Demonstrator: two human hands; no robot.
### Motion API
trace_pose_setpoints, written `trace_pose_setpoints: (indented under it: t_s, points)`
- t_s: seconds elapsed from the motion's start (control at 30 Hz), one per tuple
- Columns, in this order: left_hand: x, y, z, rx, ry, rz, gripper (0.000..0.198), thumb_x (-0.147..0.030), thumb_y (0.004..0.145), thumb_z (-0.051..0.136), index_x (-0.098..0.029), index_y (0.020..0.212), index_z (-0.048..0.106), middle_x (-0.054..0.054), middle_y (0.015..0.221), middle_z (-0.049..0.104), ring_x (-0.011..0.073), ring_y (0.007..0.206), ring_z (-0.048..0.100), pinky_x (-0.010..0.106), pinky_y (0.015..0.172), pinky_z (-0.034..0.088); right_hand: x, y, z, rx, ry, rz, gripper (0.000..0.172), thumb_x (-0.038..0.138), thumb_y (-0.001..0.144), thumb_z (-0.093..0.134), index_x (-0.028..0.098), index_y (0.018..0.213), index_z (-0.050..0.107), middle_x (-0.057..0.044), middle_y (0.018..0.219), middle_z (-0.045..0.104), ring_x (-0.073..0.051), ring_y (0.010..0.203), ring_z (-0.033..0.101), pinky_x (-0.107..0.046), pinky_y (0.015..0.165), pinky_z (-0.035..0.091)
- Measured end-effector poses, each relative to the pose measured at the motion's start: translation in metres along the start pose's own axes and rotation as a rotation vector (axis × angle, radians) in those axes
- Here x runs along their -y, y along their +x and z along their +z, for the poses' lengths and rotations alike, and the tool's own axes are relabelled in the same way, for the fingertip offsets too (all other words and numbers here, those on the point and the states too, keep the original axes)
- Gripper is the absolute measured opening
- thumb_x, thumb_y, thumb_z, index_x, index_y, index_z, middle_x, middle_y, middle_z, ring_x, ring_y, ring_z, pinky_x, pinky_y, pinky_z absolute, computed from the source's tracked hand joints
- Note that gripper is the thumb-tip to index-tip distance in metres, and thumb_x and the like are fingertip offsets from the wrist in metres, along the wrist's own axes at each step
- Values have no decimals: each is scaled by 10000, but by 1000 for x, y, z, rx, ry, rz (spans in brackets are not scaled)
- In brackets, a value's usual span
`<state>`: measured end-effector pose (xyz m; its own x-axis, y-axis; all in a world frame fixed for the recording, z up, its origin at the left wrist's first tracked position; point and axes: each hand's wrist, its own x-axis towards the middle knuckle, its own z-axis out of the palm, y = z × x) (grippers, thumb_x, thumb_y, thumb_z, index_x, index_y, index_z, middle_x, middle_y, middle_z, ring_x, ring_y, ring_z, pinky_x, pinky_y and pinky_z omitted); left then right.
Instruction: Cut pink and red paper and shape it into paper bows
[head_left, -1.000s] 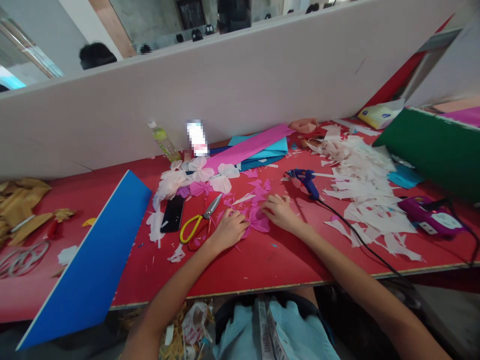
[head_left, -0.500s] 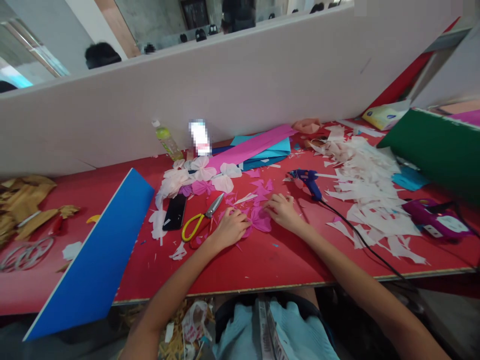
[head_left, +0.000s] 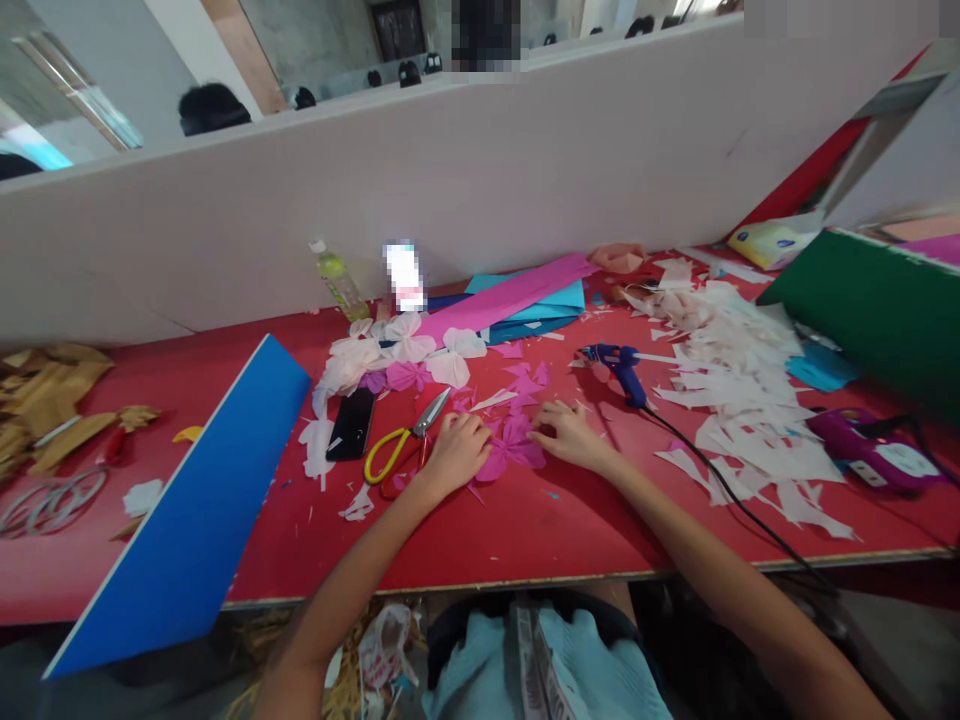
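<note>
Both hands, left hand [head_left: 459, 451] and right hand [head_left: 568, 433], press a pink paper flower [head_left: 514, 447].

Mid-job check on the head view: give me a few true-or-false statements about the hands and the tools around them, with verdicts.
1. The left hand and the right hand both touch the magenta folded-paper flower on the red table. True.
2. The left hand holds the yellow-handled scissors. False: they lie on the table beside that hand.
3. The blue hot-glue gun lies beyond the right hand, its black cord trailing toward the table's near edge. True.
4. The black phone lies right of the glue gun. False: it lies left of the scissors.
</note>
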<state>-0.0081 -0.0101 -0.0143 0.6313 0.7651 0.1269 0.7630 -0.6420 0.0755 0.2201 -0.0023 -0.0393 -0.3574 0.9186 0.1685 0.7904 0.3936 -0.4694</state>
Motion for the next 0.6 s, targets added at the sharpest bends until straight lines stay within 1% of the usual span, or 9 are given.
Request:
trace_pose_setpoints:
  t_s: [0.1,0.2,0.4,0.6]
  points:
    - [-1,1,1,-1,27,-17,221,-243,890,447,-174,1006,622,87,989,589,217,971,493,377,876,323,4,0,0,-19,27,-23,153,269,839,522,168,753,599,-48,863,637,-210,890,534,-341,778,248]
    - [0,2,1,-10,56,-42,237,-255,890,449,-170,1040,611,92,993,584,224,962,489,384,876,325,10,0,-3,-44,-5,-67,149,259,846,516,170,760,599,-44,848,632,-199,870,531,-322,745,229]
    - [3,2,0,1,25,-14,177,-237,879,457,-171,901,620,86,981,568,219,959,480,379,870,328,19,0,-8,-78,-92,-137,159,235,853,509,163,730,580,-39,805,622,-179,822,516,-312,710,204]
    - [-1,1,-8,-19,17,19,189,-211,882,429,-165,893,612,93,985,576,224,971,486,397,892,315,23,-2,-11,-107,-119,-159,161,229,854,506,164,725,576,-40,797,618,-179,824,512,-313,708,204]
